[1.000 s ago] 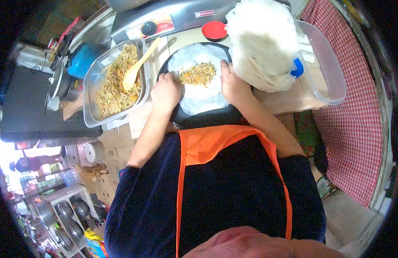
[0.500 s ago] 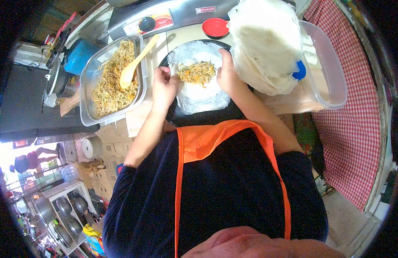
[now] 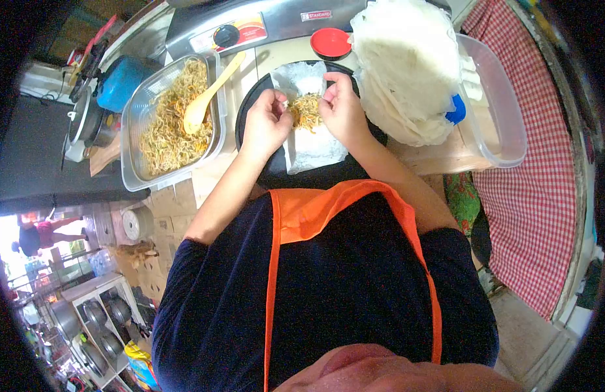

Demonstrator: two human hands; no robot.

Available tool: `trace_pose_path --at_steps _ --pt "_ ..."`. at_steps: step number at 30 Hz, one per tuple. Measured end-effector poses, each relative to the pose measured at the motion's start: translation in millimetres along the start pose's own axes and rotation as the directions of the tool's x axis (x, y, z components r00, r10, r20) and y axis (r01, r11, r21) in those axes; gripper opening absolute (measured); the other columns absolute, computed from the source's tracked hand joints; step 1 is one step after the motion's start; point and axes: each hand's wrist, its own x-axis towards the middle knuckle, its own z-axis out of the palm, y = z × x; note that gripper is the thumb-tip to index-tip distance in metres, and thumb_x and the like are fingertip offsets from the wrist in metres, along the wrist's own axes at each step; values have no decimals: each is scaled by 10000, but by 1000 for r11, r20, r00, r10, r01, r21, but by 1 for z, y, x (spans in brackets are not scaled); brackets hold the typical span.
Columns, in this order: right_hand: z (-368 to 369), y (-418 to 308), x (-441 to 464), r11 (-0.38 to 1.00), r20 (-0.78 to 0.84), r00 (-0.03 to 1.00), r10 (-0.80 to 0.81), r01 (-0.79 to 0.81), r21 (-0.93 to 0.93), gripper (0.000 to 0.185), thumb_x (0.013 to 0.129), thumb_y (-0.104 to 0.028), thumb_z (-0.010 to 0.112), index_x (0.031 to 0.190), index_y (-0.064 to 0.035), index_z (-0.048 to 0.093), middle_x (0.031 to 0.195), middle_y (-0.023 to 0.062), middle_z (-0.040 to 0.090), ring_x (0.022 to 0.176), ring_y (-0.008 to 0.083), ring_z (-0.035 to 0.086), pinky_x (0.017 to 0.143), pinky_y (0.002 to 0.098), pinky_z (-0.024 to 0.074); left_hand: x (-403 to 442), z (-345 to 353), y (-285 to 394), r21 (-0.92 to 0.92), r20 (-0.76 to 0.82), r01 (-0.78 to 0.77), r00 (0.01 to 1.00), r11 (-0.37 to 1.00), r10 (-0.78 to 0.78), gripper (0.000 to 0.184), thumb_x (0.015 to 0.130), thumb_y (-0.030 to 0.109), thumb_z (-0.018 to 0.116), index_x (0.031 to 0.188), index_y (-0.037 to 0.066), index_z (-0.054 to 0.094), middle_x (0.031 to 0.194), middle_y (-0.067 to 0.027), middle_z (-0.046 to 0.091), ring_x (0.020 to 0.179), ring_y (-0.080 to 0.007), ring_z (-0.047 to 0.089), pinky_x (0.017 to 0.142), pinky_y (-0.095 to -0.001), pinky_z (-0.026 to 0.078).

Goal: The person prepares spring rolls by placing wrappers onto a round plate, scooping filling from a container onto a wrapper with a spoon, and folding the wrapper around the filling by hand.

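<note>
A thin white wrapper [image 3: 313, 153] lies on a round black plate [image 3: 276, 174], with a small heap of noodle and vegetable filling [image 3: 306, 112] at its middle. The wrapper's left side is folded inward. My left hand [image 3: 268, 123] pinches that folded left edge beside the filling. On the other side, my right hand [image 3: 343, 112] has its thumb and fingers closed on the wrapper's right edge, close to the filling. A stack of wrappers [image 3: 407, 72] stands to the right of the plate.
A clear tub of noodle filling [image 3: 175, 124] with a yellow spoon [image 3: 198, 111] is at the left. Behind the plate are a red dish [image 3: 330, 43] and a stove [image 3: 276, 26]. A plastic container [image 3: 505, 117] is at the right. A person [image 3: 48, 235] appears far left.
Both hands have moved inward, and the wrapper's sides have come in toward the filling. The wrapper now looks narrower.
</note>
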Motion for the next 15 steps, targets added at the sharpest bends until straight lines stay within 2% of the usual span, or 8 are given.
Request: trace_pose_path --at_steps 3,5,7,9,10,12,13,15 --pt "1 -5 4 1000 22 1000 9 -9 5 460 747 96 566 1169 0 410 766 62 511 658 117 533 609 239 455 4 0 4 24 41 37 998 999 -38 228 737 -15 548 962 14 527 684 -64 547 635 -181 583 609 -294 479" --pt "4 -3 8 999 51 998 48 -48 17 451 748 87 563 1164 4 409 780 69 527 670 120 543 615 238 460 7 3 -14 -314 82 99 994 944 -77 247 735 -39 520 977 12 514 688 -72 558 650 -191 590 627 -289 479" --pt "3 -2 10 996 84 993 85 -88 28 442 750 77 560 1159 8 408 794 77 543 681 123 553 622 238 466 7 0 -22 -332 61 63 997 941 -45 233 727 -51 509 950 12 534 726 -85 580 676 -203 613 648 -288 484" --pt "-4 -14 11 810 263 891 371 -448 377 386 762 45 560 1125 19 431 829 90 575 722 131 577 643 248 477 5 -4 -21 -157 128 -13 991 987 34 197 707 -43 538 893 12 571 812 -105 610 799 -238 630 730 -316 493" --pt "-3 -3 10 812 270 889 369 -450 373 386 762 45 560 1125 19 431 829 90 575 722 131 577 643 248 477 4 -7 -19 -159 121 -9 992 987 29 197 707 -43 538 893 12 571 812 -105 610 799 -238 630 730 -316 493" --pt "-1 19 9 923 241 965 105 -185 338 308 764 19 566 1063 -6 499 882 98 598 789 138 595 674 265 480 3 -13 -14 172 154 -394 916 903 371 177 683 -38 571 849 13 603 916 -134 619 949 -277 603 828 -354 478" --pt "-5 22 6 922 245 964 106 -188 337 308 764 19 566 1063 -6 499 882 98 598 789 138 595 674 265 480 1 -15 -11 172 153 -391 918 904 367 177 683 -38 571 849 13 603 916 -134 619 949 -277 603 828 -354 478" --pt "-17 4 4 973 280 958 -61 120 -198 259 738 20 584 989 -38 556 947 109 608 928 200 605 773 303 478 -2 -16 -8 25 194 -290 940 957 280 185 673 -23 601 854 15 613 973 -154 609 1041 -312 556 892 -372 453"
